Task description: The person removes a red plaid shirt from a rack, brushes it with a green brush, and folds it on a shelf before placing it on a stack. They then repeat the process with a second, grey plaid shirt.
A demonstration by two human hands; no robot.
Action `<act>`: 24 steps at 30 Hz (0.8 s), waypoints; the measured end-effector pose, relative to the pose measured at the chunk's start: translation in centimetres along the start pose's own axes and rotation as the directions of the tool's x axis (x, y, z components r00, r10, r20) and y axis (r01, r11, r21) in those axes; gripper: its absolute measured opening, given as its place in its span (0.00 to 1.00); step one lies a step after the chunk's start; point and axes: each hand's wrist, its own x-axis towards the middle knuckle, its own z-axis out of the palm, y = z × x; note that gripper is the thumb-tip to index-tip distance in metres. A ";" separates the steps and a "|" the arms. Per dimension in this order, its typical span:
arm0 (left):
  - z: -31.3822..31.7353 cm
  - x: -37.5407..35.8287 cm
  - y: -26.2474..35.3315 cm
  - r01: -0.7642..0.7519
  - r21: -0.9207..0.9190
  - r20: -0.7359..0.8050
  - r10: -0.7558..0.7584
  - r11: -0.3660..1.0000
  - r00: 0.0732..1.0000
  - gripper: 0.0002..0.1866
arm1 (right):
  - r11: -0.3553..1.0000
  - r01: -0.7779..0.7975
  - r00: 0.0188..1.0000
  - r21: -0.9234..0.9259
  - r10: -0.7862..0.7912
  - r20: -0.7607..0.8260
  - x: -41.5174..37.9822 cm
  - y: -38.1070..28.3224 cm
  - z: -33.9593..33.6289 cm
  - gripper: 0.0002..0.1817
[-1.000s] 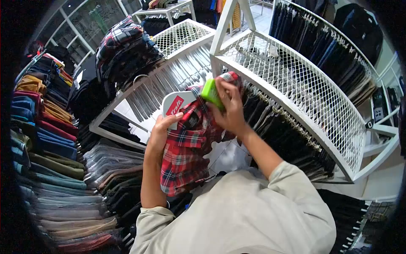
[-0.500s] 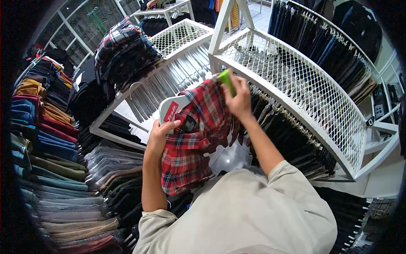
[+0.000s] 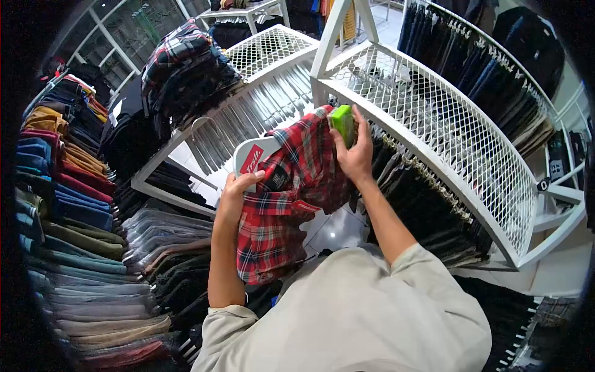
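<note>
My left hand (image 3: 237,191) is closed on the collar end of a red plaid shirt (image 3: 266,239), with the thumb over the edge of its white hanger (image 3: 243,156). The hanger has a red label, and its hook rises at the upper left. In my right hand (image 3: 357,155) is a bright green object (image 3: 342,119), gripped between thumb and fingers beside the shirt's upper right edge. A small red tag (image 3: 305,206) lies on the shirt's front. The shirt hangs down toward my body.
White mesh-topped racks (image 3: 427,139) with hanging clothes stand ahead and right. Folded plaid shirts (image 3: 180,62) are piled at the upper left. Rows of hanging trousers (image 3: 80,248) line the left side. Dark clothes (image 3: 471,49) hang at the back right.
My right hand has shifted slightly right and turned, showing more of the green object. A red tag now shows on the shirt's front. My left hand keeps its hold.
</note>
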 end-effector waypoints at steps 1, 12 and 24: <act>0.6 -0.3 0.9 -0.043 0.003 -0.019 0.043 0.999 0.999 0.27 | 0.999 0.013 0.999 0.041 -0.015 0.032 -0.1 -1.5 -0.4 0.36; -1.0 4.9 -0.6 -0.280 0.124 0.066 0.274 0.952 0.960 0.18 | 0.853 -0.259 0.902 0.452 0.046 0.430 -5.8 -7.7 1.5 0.33; 0.6 5.4 1.2 -0.417 0.273 0.068 0.415 0.867 0.907 0.22 | 0.891 0.079 0.927 0.446 -0.230 0.297 -6.6 -8.6 2.2 0.35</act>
